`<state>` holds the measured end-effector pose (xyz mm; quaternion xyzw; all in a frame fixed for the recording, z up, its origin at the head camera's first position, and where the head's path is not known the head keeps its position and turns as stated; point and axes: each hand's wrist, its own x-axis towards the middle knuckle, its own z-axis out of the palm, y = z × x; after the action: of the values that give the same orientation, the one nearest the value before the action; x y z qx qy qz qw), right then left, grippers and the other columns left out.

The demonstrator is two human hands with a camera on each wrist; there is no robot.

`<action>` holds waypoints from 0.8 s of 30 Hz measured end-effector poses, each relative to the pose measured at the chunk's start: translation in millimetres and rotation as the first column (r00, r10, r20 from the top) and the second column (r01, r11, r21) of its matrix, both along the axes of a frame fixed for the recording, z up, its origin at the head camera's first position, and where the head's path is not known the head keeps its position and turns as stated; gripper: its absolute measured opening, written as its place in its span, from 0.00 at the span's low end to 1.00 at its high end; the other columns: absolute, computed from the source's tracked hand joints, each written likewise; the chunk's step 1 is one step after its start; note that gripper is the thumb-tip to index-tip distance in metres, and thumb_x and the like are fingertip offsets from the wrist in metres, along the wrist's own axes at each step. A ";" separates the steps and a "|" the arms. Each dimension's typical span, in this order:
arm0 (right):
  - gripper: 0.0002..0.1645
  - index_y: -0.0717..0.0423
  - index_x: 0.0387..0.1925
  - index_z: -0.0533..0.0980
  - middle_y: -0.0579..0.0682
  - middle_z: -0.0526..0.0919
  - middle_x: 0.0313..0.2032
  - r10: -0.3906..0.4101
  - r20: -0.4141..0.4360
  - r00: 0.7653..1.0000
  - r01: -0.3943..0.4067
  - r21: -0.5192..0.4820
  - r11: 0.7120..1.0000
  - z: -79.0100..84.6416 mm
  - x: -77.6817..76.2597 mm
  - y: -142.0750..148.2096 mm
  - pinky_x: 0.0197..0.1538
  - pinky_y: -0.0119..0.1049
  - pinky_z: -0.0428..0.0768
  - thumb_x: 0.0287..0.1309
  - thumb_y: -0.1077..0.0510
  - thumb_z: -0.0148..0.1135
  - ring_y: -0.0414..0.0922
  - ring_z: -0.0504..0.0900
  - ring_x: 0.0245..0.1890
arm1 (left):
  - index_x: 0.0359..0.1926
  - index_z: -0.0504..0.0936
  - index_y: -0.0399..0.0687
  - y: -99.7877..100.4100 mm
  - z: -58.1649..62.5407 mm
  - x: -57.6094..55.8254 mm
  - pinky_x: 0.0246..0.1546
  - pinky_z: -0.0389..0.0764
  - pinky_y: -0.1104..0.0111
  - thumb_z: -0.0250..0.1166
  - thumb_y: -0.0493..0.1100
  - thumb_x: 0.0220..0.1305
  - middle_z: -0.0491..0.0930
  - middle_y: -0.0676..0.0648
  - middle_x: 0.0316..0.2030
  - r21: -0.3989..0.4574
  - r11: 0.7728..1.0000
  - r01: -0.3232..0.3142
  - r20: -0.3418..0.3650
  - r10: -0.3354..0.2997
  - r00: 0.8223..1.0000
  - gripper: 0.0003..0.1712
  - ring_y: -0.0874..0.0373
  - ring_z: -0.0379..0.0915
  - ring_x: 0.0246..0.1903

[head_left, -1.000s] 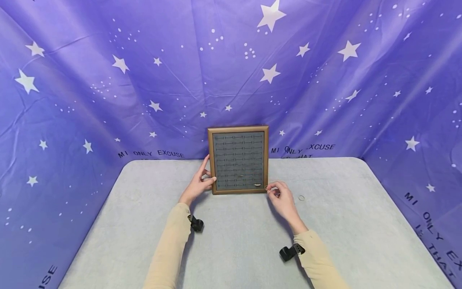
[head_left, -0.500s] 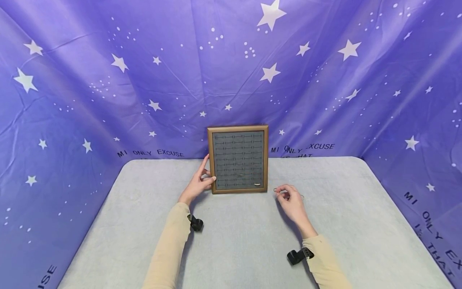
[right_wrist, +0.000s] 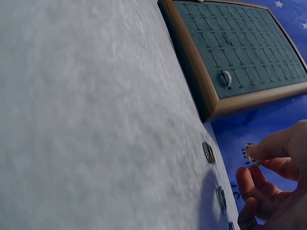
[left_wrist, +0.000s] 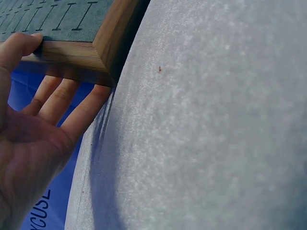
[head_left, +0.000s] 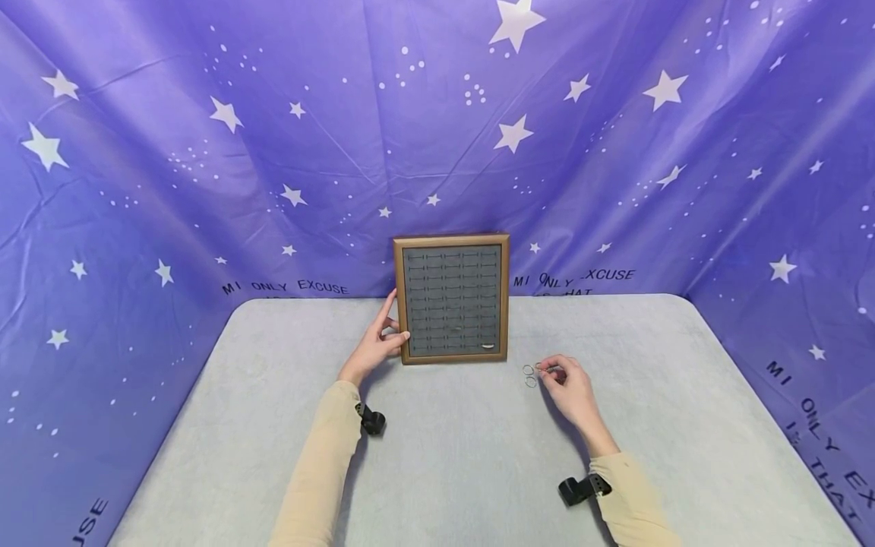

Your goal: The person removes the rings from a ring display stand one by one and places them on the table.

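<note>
A wood-framed ring display board (head_left: 452, 304) with a grey slotted insert stands upright at the back of the table. One silver ring (right_wrist: 226, 79) sits in a slot at its lower right corner. My left hand (head_left: 371, 353) grips the board's left edge, thumb on the front, other fingers at the side and behind. Just right of the board, my right hand (right_wrist: 278, 177) pinches a gold-coloured ring (right_wrist: 252, 155) between thumb and fingertips, above the table. Rings lie on the table near it: one ring (right_wrist: 208, 152), a second ring (right_wrist: 221, 198), and a third ring (right_wrist: 231, 226), partly cut off.
The pale grey table (head_left: 451, 456) has rounded back corners. A purple-blue curtain (head_left: 328, 152) with white stars hangs behind and at both sides, close behind the board. Each wrist wears a black camera (head_left: 372, 420).
My right hand has moved right, away from the board's lower corner, still pinching a ring. Two rings now show on the table left of it. My left hand keeps its grip.
</note>
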<state>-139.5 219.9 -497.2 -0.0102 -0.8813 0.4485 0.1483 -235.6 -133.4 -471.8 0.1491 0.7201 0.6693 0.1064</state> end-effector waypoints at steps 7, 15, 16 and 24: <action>0.04 0.64 0.33 0.79 0.57 0.76 0.36 -0.036 0.046 0.998 0.035 0.014 0.999 -3.0 2.7 14.0 0.36 0.27 0.71 0.55 0.71 0.62 0.44 0.75 0.32 | 0.76 0.43 0.71 -1.4 -16.2 -8.1 0.38 0.83 0.54 0.62 0.32 0.65 0.67 0.36 0.44 -0.014 1.000 -0.017 -0.005 0.017 1.000 0.51 0.52 0.74 0.31; 0.03 0.63 0.34 0.80 0.55 0.75 0.34 -0.093 0.075 0.993 0.090 0.048 0.995 -2.3 8.6 31.5 0.37 0.33 0.70 0.56 0.68 0.62 0.40 0.73 0.30 | 0.74 0.46 0.82 -1.5 -26.9 -14.3 0.37 0.84 0.57 0.63 0.35 0.65 0.67 0.38 0.44 -0.026 0.999 -0.042 -0.027 0.042 0.999 0.51 0.55 0.76 0.31; 0.03 0.63 0.34 0.79 0.55 0.75 0.33 -0.096 0.078 0.992 0.092 0.052 0.994 -2.5 9.7 33.0 0.36 0.33 0.70 0.56 0.68 0.62 0.40 0.72 0.30 | 0.74 0.46 0.82 -1.4 -26.8 -14.2 0.37 0.84 0.57 0.63 0.35 0.65 0.67 0.38 0.44 -0.028 0.999 -0.042 -0.031 0.041 0.999 0.51 0.55 0.76 0.31; 0.04 0.64 0.34 0.79 0.55 0.74 0.33 -0.080 0.102 0.992 0.072 0.083 0.994 -2.9 15.9 43.1 0.35 0.34 0.68 0.56 0.70 0.61 0.41 0.71 0.29 | 0.74 0.46 0.81 -1.9 -27.8 -13.8 0.36 0.84 0.58 0.63 0.35 0.65 0.67 0.38 0.44 -0.028 0.999 -0.038 -0.031 0.037 0.999 0.51 0.56 0.76 0.31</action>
<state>-123.6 263.0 -500.1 -0.0615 -0.9039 0.4062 0.1189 -249.4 -135.4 -499.6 0.1441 0.7337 0.6586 0.0849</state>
